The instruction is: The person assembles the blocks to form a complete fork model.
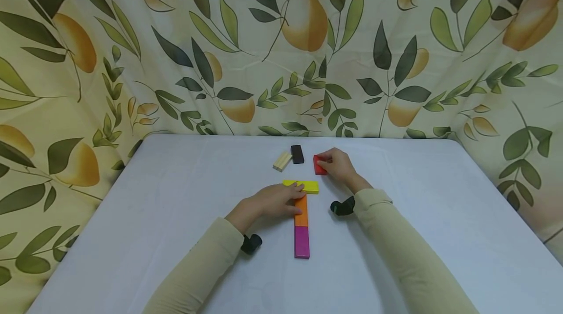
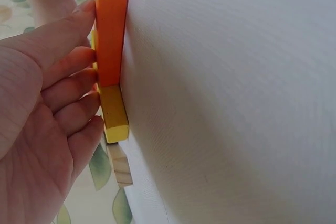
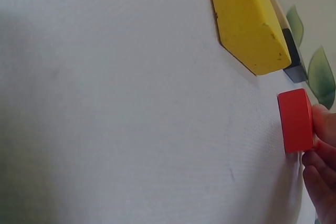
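Observation:
On the white table, a yellow block (image 1: pixel 312 187) lies crosswise at the far end of an orange block (image 1: pixel 301 218), and a purple block (image 1: pixel 301 243) continues the line toward me. My left hand (image 1: pixel 273 201) rests its fairly straight fingertips on the yellow block and its thumb on the orange one. In the left wrist view, those fingers touch along the side of the orange block (image 2: pixel 111 30) and the yellow block (image 2: pixel 114 114). To the right and farther back, my right hand (image 1: pixel 339 165) pinches a red block (image 1: pixel 319 166) between thumb and fingers, close to the table.
Behind the yellow block lie a black block (image 1: pixel 297 154) and a pale wooden piece (image 1: pixel 282 161), their corners close together. A fabric curtain printed with fruit and leaves (image 1: pixel 281 84) hangs along the table's back edge and sides.

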Demonstrator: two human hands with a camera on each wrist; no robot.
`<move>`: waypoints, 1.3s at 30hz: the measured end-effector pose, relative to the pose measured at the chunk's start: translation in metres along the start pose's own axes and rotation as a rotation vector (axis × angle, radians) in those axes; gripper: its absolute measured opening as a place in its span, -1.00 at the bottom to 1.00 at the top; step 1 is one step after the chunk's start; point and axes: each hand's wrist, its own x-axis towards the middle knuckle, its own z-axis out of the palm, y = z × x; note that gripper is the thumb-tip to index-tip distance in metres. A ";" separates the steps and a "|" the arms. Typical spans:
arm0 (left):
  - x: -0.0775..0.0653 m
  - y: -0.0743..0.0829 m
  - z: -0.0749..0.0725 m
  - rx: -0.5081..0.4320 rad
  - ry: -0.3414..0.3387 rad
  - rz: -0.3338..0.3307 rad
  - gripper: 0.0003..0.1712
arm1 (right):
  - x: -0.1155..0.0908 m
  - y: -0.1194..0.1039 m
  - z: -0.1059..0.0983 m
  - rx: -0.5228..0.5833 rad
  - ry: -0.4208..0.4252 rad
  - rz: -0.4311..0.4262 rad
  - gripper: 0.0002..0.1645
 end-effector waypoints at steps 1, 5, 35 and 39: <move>0.000 0.000 0.000 -0.001 -0.001 -0.001 -0.34 | -0.001 0.000 0.000 0.002 0.002 -0.002 -0.62; 0.000 0.001 -0.001 -0.005 -0.008 -0.008 -0.34 | -0.004 0.000 0.001 0.003 0.002 -0.011 -0.62; -0.001 0.003 -0.001 -0.007 -0.003 -0.022 -0.34 | -0.016 -0.006 0.005 -0.014 -0.004 -0.047 -0.61; -0.001 0.003 -0.001 -0.004 -0.001 -0.019 -0.34 | -0.017 -0.005 0.006 -0.017 -0.002 -0.054 -0.62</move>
